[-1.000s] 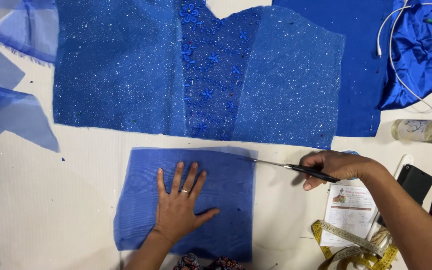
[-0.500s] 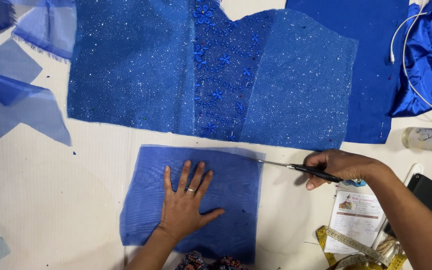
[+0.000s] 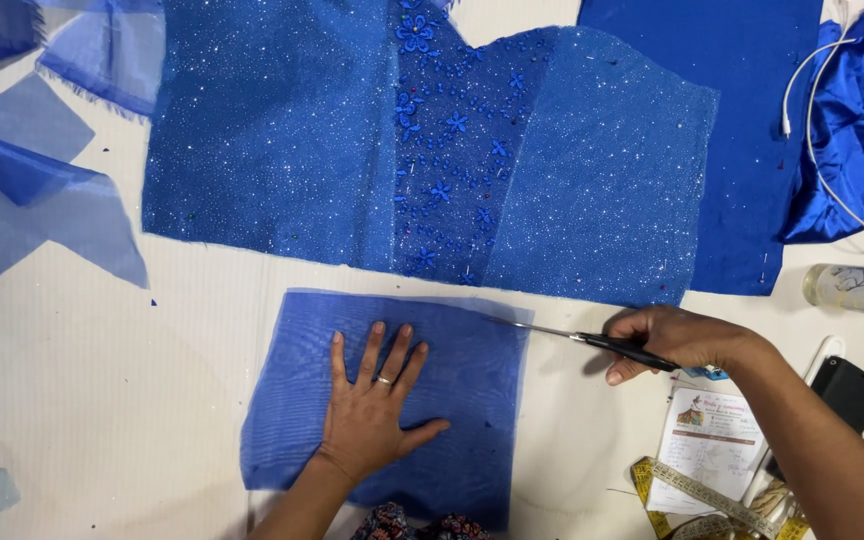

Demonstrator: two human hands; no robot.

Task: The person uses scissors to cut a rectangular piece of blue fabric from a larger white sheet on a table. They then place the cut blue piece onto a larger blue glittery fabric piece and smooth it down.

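Scissors (image 3: 592,341) at blue mesh (image 3: 472,400) edge

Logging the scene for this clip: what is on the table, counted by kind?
Blue fabric pieces: at least 6, including the sheer piece under the left hand
Scissors, in right hand: 1
Tape measure: 1
Bottle: 1
Total: at least 9

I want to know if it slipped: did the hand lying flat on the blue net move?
No. The left hand stays at the middle of the blue net piece, fingers spread, while the right hand holds the scissors.
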